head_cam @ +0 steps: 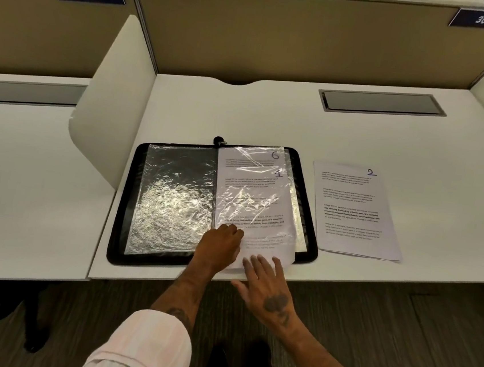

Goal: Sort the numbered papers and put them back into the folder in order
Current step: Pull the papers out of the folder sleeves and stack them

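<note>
A black zip folder (307,208) lies open on the white table (271,117), close to the front edge and nearer the left edge than the right. Its left page is a crinkled plastic pocket (174,194) with no paper in it. In the right-hand plastic sleeve (255,160) a sheet marked 6 (275,155) shows at the top, and the sheet marked 1 (259,239) lies partly inside the same sleeve, over the 6, its lower end sticking out past the folder's front border to the table's front edge.

The left hand (222,242) sits at the sleeve's lower edge beside the spine, fingers curled and clamped on that edge. The right hand (267,287) is spread flat, fingers straight and apart, its fingertips (259,260) touching the bottom end of sheet 1.

Just right of the folder, apart from it, a small stack of papers (354,213) lies flat with the sheet marked 2 on top, its near edge toward the table's front edge
</note>
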### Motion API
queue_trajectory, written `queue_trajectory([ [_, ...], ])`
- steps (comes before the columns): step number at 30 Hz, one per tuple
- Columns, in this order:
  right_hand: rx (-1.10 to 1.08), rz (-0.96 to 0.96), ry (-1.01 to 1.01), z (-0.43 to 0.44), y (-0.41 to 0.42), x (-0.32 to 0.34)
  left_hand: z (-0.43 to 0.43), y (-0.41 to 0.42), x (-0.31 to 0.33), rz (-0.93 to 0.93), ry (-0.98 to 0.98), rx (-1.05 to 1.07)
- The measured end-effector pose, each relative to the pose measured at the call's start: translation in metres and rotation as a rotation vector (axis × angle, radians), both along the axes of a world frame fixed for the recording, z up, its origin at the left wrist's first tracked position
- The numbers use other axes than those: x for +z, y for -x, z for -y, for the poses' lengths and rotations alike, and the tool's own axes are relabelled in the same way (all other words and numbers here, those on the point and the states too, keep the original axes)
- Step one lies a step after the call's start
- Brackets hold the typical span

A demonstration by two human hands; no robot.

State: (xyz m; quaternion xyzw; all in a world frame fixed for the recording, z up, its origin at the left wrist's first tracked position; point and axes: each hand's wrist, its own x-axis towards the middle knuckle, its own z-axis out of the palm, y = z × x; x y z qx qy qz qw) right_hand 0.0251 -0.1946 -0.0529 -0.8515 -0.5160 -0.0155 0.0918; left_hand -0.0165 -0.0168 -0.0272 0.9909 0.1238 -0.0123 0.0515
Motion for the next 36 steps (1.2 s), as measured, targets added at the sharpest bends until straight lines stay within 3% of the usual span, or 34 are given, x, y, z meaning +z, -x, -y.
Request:
queue_trajectory([
  [3,-0.236,-0.243,-0.173,0.008,0.004,0.011,0.005,-0.006,0.002,0.022,0.020,0.071],
  [6,-0.713,-0.836,-0.199,0.009,0.003,0.024,0.006,-0.009,0.005,0.043,0.035,0.131],
  [8,-0.851,-1.146,-0.258,0.009,0.000,0.025,0.006,-0.009,0.007,0.038,0.036,0.156],
  [18,-0.974,-1.322,-0.470,-0.023,-0.021,0.033,0.005,-0.003,0.012,0.043,0.120,0.227],
  [25,-0.773,-1.066,-0.346,-0.030,-0.009,0.048,0.008,-0.007,0.031,0.073,0.083,0.200],
  [31,-0.388,-0.466,-0.229,-0.023,0.013,0.094,0.006,-0.015,0.064,0.088,0.117,0.206],
  [36,-0.094,-0.078,-0.372,-0.011,0.030,0.146,-0.003,-0.004,0.086,0.121,0.118,0.374],
])
